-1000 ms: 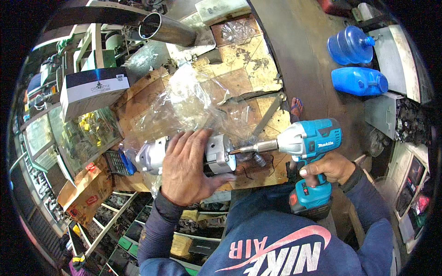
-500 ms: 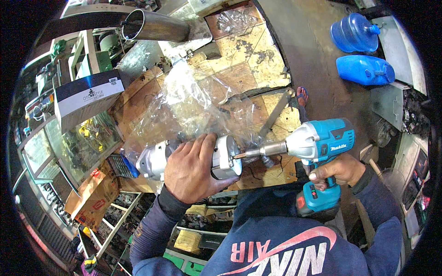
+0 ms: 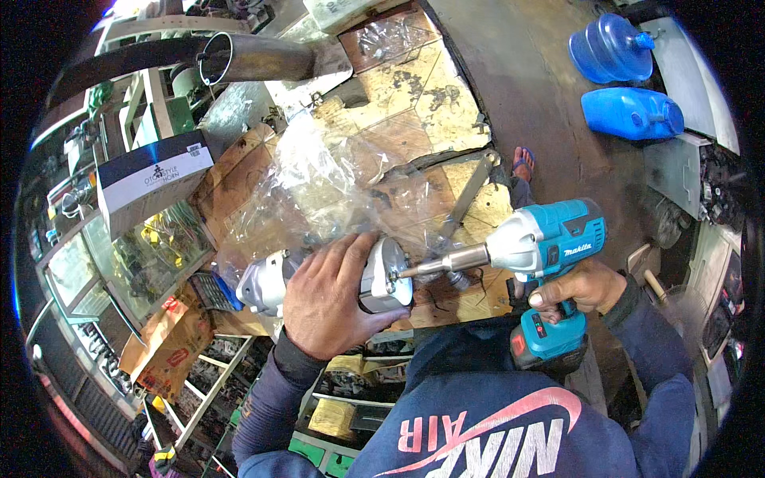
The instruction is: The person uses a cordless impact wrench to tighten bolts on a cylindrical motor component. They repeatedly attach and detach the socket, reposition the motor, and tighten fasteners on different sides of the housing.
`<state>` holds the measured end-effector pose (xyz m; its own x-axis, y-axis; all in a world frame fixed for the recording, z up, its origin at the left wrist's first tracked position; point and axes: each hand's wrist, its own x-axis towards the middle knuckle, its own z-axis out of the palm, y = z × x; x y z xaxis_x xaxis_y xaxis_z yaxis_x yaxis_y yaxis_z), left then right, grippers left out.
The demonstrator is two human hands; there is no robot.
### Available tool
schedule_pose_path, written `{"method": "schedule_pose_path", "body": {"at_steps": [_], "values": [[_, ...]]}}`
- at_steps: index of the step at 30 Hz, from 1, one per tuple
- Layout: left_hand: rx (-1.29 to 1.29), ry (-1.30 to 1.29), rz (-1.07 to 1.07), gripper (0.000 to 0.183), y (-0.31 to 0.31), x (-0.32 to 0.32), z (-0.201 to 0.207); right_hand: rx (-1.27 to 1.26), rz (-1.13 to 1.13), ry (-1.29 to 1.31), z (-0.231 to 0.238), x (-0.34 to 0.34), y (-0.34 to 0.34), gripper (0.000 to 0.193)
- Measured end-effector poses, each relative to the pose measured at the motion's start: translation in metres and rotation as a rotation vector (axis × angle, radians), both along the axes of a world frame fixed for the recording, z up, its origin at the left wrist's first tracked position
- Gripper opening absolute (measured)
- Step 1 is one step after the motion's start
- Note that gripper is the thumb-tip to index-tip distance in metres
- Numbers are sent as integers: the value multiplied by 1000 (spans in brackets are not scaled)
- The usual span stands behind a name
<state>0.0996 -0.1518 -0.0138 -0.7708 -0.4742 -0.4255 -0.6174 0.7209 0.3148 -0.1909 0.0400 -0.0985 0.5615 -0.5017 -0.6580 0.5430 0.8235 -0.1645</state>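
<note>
Your left hand [image 3: 331, 299] is clasping a silver cylindrical housing [image 3: 386, 279] from above; its fingers are lying close together over the curved top, while the thumb is standing wide of them along the side nearest you. The housing is lying on its side near the front edge of the workbench [image 3: 434, 107], its right end face turning toward the tool. Your right hand [image 3: 578, 291] is holding a teal cordless impact driver [image 3: 558, 235], the fingers curling around the handle; whether the index finger is pressing the trigger, one cannot tell. The driver's bit [image 3: 422, 269] is pointing left, its tip meeting the end face, though the exact seating is too small to tell. Behind the housing, clear plastic wrap [image 3: 315, 179] is spreading over the bench, and a flat metal bar [image 3: 470, 195] is lying aslant beyond the bit. A dark-topped white box [image 3: 155, 179] is standing at the left; two blue containers [image 3: 629, 113] are occupying the floor at the right.
</note>
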Motion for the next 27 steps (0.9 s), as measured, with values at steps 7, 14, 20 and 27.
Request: {"method": "schedule_pose_path", "body": {"at_steps": [7, 14, 20, 27], "values": [[259, 107, 183, 36, -4, -22, 14, -103, 13, 103, -2, -7, 0, 34], [220, 116, 366, 22, 7, -37, 17, -76, -49, 66, -2, -11, 3, 31], [179, 158, 439, 15, 12, -41, 15, -86, 68, 150, -9, -11, 12, 27], [49, 165, 532, 19, 17, -19, 8, -49, 93, 115, -14, 3, 17, 20]]}}
